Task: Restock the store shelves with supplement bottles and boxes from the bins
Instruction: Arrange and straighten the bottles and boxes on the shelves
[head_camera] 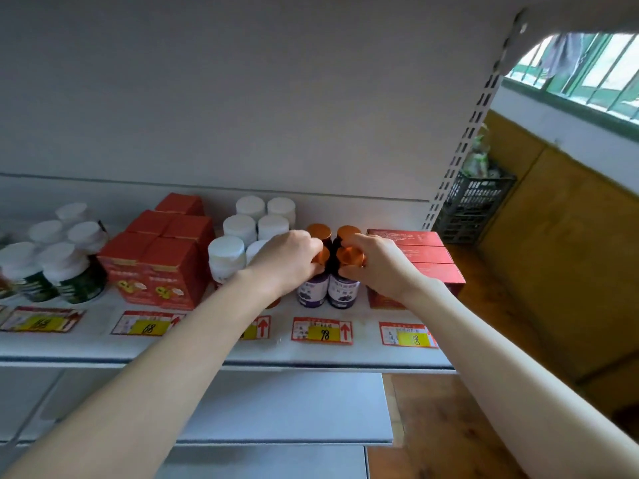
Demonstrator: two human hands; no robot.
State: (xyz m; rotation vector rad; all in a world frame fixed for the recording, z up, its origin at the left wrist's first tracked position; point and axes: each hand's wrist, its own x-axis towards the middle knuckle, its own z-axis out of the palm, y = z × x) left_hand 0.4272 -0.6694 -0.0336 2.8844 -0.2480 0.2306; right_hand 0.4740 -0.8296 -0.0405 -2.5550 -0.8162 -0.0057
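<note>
On the white shelf (363, 352), the left hand (288, 261) grips the orange cap of the left purple-label bottle (313, 288), and the right hand (375, 266) grips the cap of the right purple-label bottle (343, 291). The two bottles stand side by side, touching. Two more orange-capped bottles (348, 230) stand just behind them. To the left are white-capped jars (239, 225), then red boxes (162, 262) and green-label bottles (74, 281). Flat red boxes (428, 259) are stacked just right of the right hand. Price tags (323, 331) line the shelf's front edge. A black crate (475, 202) sits beyond the shelf's right upright.
</note>
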